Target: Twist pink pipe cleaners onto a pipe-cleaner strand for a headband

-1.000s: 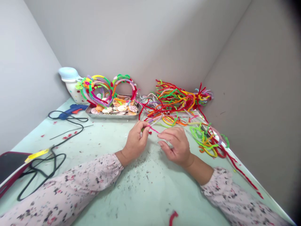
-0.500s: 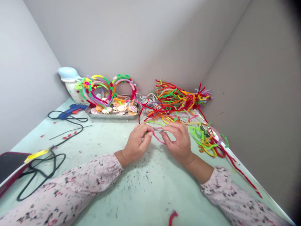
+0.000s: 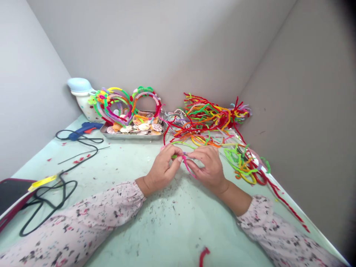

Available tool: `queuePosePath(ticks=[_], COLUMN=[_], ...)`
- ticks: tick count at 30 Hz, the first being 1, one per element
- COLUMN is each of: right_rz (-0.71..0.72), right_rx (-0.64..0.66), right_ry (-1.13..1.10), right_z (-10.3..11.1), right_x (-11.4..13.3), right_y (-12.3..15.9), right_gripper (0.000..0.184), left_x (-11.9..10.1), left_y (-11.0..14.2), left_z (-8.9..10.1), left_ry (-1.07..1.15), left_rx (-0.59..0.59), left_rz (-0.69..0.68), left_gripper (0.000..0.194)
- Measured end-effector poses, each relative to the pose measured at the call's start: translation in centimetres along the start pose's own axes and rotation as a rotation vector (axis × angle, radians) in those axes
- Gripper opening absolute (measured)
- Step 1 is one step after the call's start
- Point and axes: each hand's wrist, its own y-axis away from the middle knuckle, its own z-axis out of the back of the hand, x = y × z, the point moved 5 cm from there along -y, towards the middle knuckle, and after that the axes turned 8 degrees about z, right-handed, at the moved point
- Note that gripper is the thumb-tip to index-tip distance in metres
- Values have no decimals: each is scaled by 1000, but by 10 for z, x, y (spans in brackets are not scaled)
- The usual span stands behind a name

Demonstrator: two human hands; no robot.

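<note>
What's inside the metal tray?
Seashells are visible in the metal tray. Colourful fuzzy hoops cover part of its back; whether they stand inside is unclear. Whatever lies under the shells is hidden.

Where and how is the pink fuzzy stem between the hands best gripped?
Probably a fingertip pinch on the lower stretch of the pink fuzzy stem, coming from the right hand side. That stretch is thin, visible and slants down toward that hand, while the upper part is crowded at the fingertips of the left hand.
</note>
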Motion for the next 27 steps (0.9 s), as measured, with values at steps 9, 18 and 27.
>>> queuePosePath(ticks=[9,18,27], right_rz=[-7,-19,-24], right_rx=[18,19,34], right_ry=[-21,-5,-36], right_z=[0,0,-2], right_x=[0,0,-1], right_y=[0,0,2], right_gripper=[18,11,11], left_x=[1,2,0], left_y=[1,0,0], left_z=[-1,-3,-4], left_ry=[17,49,21], left_rx=[9,29,39], left_rz=[10,35,6], left_gripper=[11,11,11])
